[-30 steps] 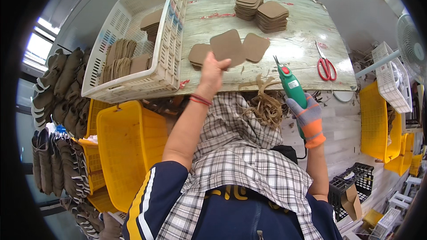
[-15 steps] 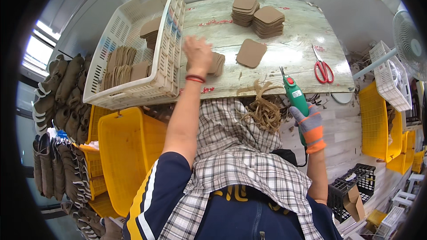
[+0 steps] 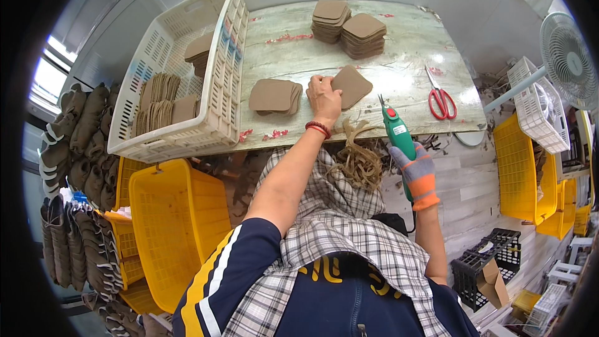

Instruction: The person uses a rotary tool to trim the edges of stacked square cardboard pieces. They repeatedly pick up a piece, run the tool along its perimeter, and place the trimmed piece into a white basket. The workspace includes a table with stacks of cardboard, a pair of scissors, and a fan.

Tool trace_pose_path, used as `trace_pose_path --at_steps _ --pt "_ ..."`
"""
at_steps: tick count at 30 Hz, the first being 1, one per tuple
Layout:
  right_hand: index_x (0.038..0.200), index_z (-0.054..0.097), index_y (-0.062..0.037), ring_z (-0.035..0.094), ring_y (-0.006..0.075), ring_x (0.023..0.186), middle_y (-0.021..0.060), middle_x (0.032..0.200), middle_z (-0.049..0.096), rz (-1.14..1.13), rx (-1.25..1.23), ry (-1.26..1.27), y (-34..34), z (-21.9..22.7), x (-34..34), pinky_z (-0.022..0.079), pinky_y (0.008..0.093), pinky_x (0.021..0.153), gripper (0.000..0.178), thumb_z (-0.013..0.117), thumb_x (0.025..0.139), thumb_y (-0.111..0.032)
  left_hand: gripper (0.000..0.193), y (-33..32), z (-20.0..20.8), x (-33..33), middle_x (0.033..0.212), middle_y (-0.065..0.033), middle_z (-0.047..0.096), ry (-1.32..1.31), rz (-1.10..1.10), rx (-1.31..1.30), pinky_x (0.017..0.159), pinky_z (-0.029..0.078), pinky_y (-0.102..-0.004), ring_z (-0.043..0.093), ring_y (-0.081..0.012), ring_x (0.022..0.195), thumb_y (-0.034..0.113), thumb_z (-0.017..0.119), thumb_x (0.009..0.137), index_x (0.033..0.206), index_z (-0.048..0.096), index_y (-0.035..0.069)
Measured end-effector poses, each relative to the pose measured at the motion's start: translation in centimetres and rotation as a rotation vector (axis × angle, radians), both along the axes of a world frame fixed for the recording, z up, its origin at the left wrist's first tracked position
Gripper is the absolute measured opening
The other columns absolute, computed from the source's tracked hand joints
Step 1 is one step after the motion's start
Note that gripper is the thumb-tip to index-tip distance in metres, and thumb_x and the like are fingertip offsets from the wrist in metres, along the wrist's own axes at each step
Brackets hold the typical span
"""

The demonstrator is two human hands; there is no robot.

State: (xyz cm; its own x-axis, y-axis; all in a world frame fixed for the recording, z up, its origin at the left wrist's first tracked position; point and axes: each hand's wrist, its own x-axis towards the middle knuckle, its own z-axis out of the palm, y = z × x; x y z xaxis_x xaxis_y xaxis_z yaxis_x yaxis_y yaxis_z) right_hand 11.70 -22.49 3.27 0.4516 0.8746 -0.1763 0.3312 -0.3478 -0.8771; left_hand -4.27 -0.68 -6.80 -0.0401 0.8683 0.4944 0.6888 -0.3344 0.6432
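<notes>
My left hand [image 3: 326,98], bare with a red bracelet, has its fingers closed at the left edge of a single brown square pad [image 3: 353,85] with rounded corners. Beside it on the left lies a low, uneven pile of the same pads [image 3: 274,96]. In a grey and orange glove, my right hand [image 3: 416,171] grips a green corded hand tool [image 3: 399,132] with a red button. The tool's slim metal tip points up over the table's front edge. Tangled tan strips [image 3: 359,163] hang between my hands, on the checked apron [image 3: 337,231].
Two taller pad stacks [image 3: 363,36] stand at the back of the worn table [image 3: 281,19]. Red-handled scissors [image 3: 442,103] lie on the right. A white crate [image 3: 218,97] holding pads stands at the left, above a yellow bin [image 3: 175,237]. A fan [image 3: 569,56] is far right.
My left hand has moved right, from the low pile to the single pad, which has turned slightly. My right hand still holds the green tool. The whole view has shifted a little.
</notes>
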Motion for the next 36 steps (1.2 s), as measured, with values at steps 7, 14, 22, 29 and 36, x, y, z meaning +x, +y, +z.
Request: trace_pose_path --at_steps 7,14,22,29,36 --pt "0.094 0.061 -0.0017 0.052 0.0093 0.055 0.0028 0.067 0.059 -0.035 -0.009 0.051 -0.6 -0.1 -0.1 0.043 0.0261 0.052 0.039 0.075 0.077 -0.033 0.032 -1.5 1.6 0.2 0.088 -0.0081 0.052 -0.064 -0.041 0.01 0.085 0.035 -0.0401 0.046 -0.0291 0.091 0.015 0.075 0.064 0.086 0.054 0.007" --pt "0.101 0.061 -0.0006 0.052 0.0093 0.057 0.0036 0.072 0.062 -0.04 0.041 0.068 -0.2 1.0 -0.7 0.044 0.0255 0.054 0.041 0.076 0.077 -0.031 0.022 -4.4 5.3 0.9 0.103 -0.011 0.059 -1.594 -0.409 -0.546 0.077 0.053 -0.033 0.06 -0.0191 0.089 0.007 0.059 0.089 0.106 0.046 0.001" --pt "0.103 0.06 0.001 0.053 0.0084 0.061 0.0043 0.076 0.064 -0.06 0.142 0.117 -0.7 2.9 -2.2 0.044 0.024 0.055 0.041 0.076 0.077 -0.026 0.024 -5.9 10.2 1.9 0.112 -0.0129 0.061 -1.968 -0.652 -0.533 0.093 0.051 -0.0384 0.06 -0.0251 0.103 -0.005 0.052 0.088 0.112 0.053 -0.001" --pt "0.104 0.06 0.0005 0.055 0.0082 0.064 0.0039 0.078 0.064 -0.032 0.199 0.067 -1.0 3.0 -2.5 0.045 0.024 0.057 0.039 0.077 0.077 -0.022 0.027 -6.0 10.6 2.3 0.115 -0.0132 0.058 -2.082 -0.644 -0.528 0.097 0.049 -0.0398 0.058 -0.0259 0.106 -0.006 0.051 0.088 0.114 0.051 0.001" --pt "0.103 0.06 0.0006 0.055 0.0078 0.064 0.0039 0.078 0.063 -0.012 0.192 0.081 -0.9 3.9 -2.4 0.045 0.024 0.056 0.039 0.077 0.077 -0.022 0.028 -6.4 9.9 2.4 0.116 -0.013 0.058 -2.028 -0.705 -0.586 0.096 0.049 -0.0403 0.058 -0.0262 0.106 -0.007 0.051 0.088 0.115 0.051 0.002"
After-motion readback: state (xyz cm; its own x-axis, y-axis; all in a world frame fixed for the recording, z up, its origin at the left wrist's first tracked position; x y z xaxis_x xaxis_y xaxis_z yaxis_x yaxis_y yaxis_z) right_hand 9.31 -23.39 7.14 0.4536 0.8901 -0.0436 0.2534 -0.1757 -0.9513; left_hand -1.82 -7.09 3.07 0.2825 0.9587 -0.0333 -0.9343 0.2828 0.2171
